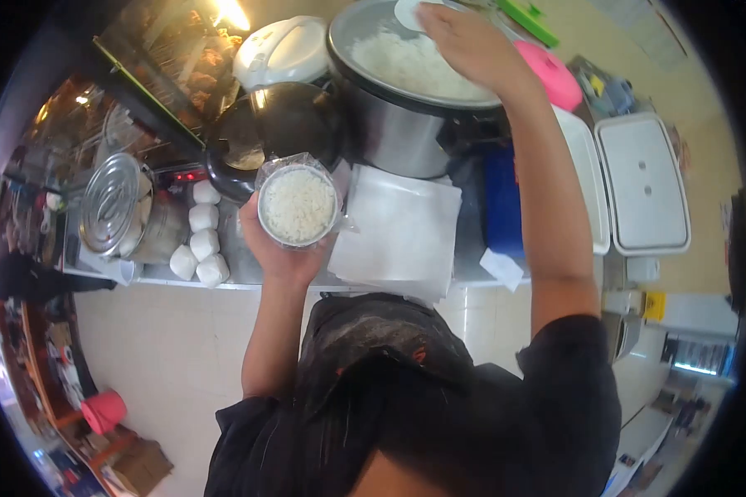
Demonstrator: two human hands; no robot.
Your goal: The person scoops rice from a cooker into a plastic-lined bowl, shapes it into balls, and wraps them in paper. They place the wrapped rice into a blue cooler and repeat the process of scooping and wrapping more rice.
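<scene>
My left hand (283, 258) is closed around a small round cup (338, 217) at the counter's front edge. Clear plastic film (305, 162) lines it and sticks out past the rim, and white cooked rice (298, 205) fills it. Over the big rice cooker (399, 137), my right hand (464, 43) grips a white rice paddle (409, 13), partly cut off by the top of the view. More rice (398, 62) lies in the open cooker below the paddle. Between cup and cooker, a stack of white paper sheets (402, 228) rests on the counter.
Several white wrapped bundles (205, 243) sit left of the cup, beside a lidded container (112, 207). A dark round lid (278, 124) stands behind. On the right are a blue box (503, 203), a white tub (584, 178) and a pink object (549, 74).
</scene>
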